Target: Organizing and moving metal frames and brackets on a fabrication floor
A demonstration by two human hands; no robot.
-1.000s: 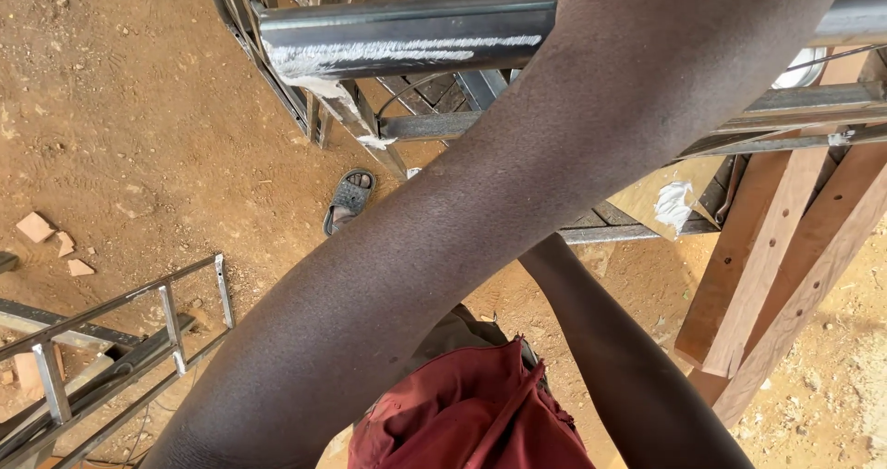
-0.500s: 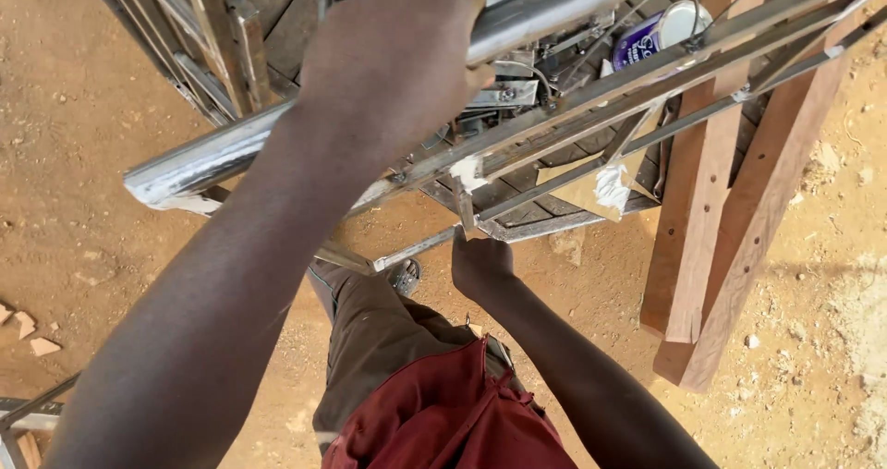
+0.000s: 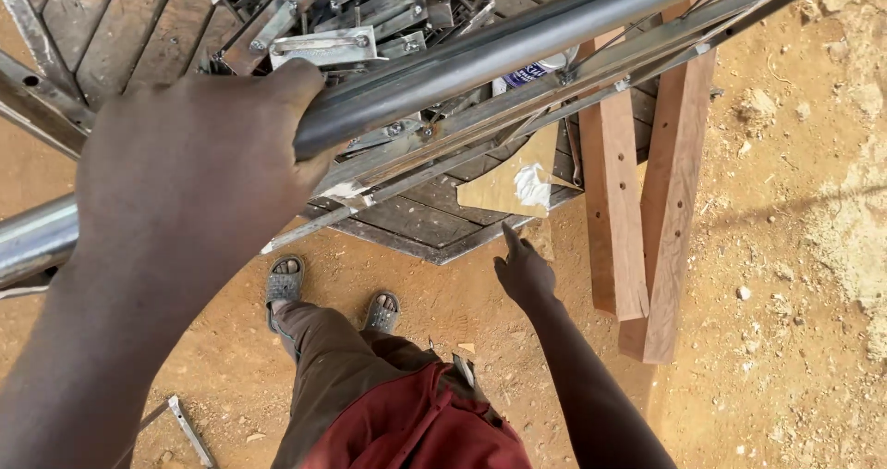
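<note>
**A:** Pipe is the biggest thing going: long grey steel tube running diagonally from the left edge up to the top right, above a pile of metal. Both ends are cut off by the frame, so I can't see how long it is.

**B:** Left hand is wrapped around it, fingers curled over the far side and hidden, thumb up against the tube. It blocks a good chunk of pipe.

**A:** Under it there's a flat metal frame with slats, thin angle bars and a heap of brackets. Too jumbled to pick out single pieces.

**B:** Two wooden beams lean beside that, tops out of view.

**A:** Right hand is lower down, holding nothing, one finger stretched up toward a tan scrap. Whether it touches, I can't tell.

**B:** Ground is reddish dirt with pebbles, outdoors. Sandalled feet below.
</note>
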